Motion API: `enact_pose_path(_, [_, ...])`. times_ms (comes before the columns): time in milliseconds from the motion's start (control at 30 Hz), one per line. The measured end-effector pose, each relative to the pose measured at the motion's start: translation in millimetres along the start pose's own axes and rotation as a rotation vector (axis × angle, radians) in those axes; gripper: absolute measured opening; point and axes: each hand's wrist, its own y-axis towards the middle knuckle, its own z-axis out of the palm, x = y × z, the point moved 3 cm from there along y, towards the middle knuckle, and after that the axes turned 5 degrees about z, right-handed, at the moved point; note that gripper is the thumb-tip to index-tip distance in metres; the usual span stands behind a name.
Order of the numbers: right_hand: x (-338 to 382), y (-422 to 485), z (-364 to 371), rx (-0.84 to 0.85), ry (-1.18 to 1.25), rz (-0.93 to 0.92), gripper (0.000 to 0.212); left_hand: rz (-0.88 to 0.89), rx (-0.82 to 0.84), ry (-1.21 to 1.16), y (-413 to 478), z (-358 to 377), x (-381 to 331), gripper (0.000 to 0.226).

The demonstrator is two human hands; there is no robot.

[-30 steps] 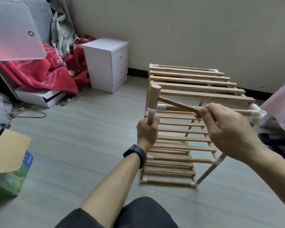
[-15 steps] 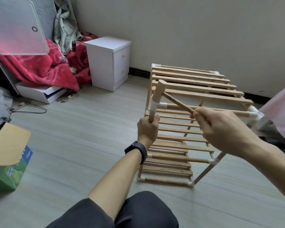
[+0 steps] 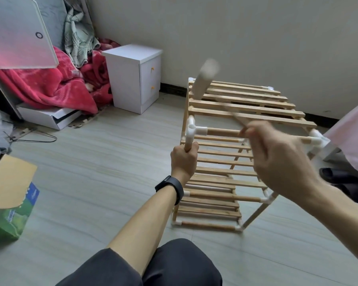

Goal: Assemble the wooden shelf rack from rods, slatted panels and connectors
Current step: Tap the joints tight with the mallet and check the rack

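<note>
An open cardboard box [image 3: 8, 203] with a green side stands well to the left of the rack [image 3: 246, 109], its flap up; what lies inside cannot be seen. Farther left and back, a flat white box [image 3: 48, 118] lies half under a red blanket [image 3: 50, 89], and a white cabinet [image 3: 132, 77] with two closed drawers stands just left of the rack's far corner, against the wall [image 3: 256, 38]. The rack stands on the floor [image 3: 101, 162] with slatted shelves on several levels and white connectors at its corners. Its far edge is near the wall, and a pink cloth [image 3: 351, 137] and a black slipper [image 3: 339, 176] crowd its right side. Bare floor stretches wide to the left of the rack and in front of it. The left hand [image 3: 184, 159], a dark band [image 3: 171, 186] on its wrist, is curled tight around the rod [image 3: 188, 144] at the rack's near left corner, just below a white connector [image 3: 192, 129] whose top socket is open. The right hand [image 3: 277, 162] is over the near right part of the rack, fingers closed on the thin handle of a wooden mallet [image 3: 205, 79]. The mallet's head is blurred and sits high over the rack's far left corner, apart from the connector.
</note>
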Motion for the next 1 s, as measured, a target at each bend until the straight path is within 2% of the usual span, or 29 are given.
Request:
enact_pose_path(33, [-7, -1, 7, 0.144, -0.03, 0.048, 0.029, -0.002, -0.003, 0.001, -1, 0, 0, 0.043])
enact_pose_path(67, [-11, -2, 9, 0.205, -0.039, 0.079, 0.03, 0.0, -0.003, 0.004, -1, 0, 0, 0.043])
enact_pose_path(100, [-13, -1, 7, 0.155, -0.024, 0.089, 0.03, 0.002, 0.002, 0.006, -1, 0, 1, 0.043])
enact_pose_path(167, [-8, -1, -4, -0.076, 0.039, 0.03, 0.027, 0.006, -0.003, -0.001, 0, -1, 1, 0.044])
enact_pose_path(233, [-7, -3, -8, -0.128, 0.069, -0.021, 0.027, 0.01, -0.006, 0.0, 0, 0, 0, 0.045])
enact_pose_path(333, [-10, -2, 3, 0.148, -0.065, -0.011, 0.036, 0.01, -0.013, -0.002, -1, 0, -1, 0.045])
enact_pose_path(367, [-12, -1, 1, 0.122, -0.04, -0.001, 0.034, 0.011, -0.008, 0.005, -1, 0, 0, 0.046])
enact_pose_path(467, [-9, 2, -12, -0.171, 0.099, -0.028, 0.024, 0.014, -0.012, 0.006, 2, 0, 2, 0.047])
enact_pose_path(500, [-9, 2, -13, -0.184, 0.076, -0.039, 0.024, 0.014, -0.009, 0.006, 2, 0, 2, 0.046])
enact_pose_path(533, [-8, 4, -9, -0.113, 0.025, -0.034, 0.027, 0.011, -0.011, 0.002, 2, 1, 2, 0.046])
enact_pose_path(600, [-16, 4, 3, 0.196, -0.053, 0.04, 0.033, 0.002, -0.02, -0.004, 2, 1, 3, 0.046])
enact_pose_path(633, [-17, 3, 3, 0.227, -0.04, 0.049, 0.033, 0.003, -0.017, 0.001, 2, 1, 4, 0.047])
enact_pose_path(733, [-10, 5, -8, -0.09, 0.055, -0.048, 0.024, 0.014, -0.023, 0.003, 3, 1, 3, 0.048])
enact_pose_path(767, [-10, 4, -9, -0.119, 0.061, -0.05, 0.024, 0.013, -0.02, 0.003, 3, 1, 4, 0.047])
enact_pose_path(800, [-10, 4, -5, -0.074, 0.037, -0.044, 0.026, 0.01, -0.016, 0.002, 3, 1, 3, 0.046])
enact_pose_path(867, [-17, 3, 8, 0.184, -0.063, 0.029, 0.032, 0.006, -0.025, -0.001, 3, 1, 3, 0.047])
enact_pose_path(900, [-19, 2, 9, 0.209, -0.061, 0.041, 0.033, 0.008, -0.019, 0.001, 2, 1, 4, 0.047])
enact_pose_path(1000, [-12, 4, 0, -0.039, 0.078, -0.012, 0.029, 0.013, -0.021, -0.004, 3, 0, 3, 0.048])
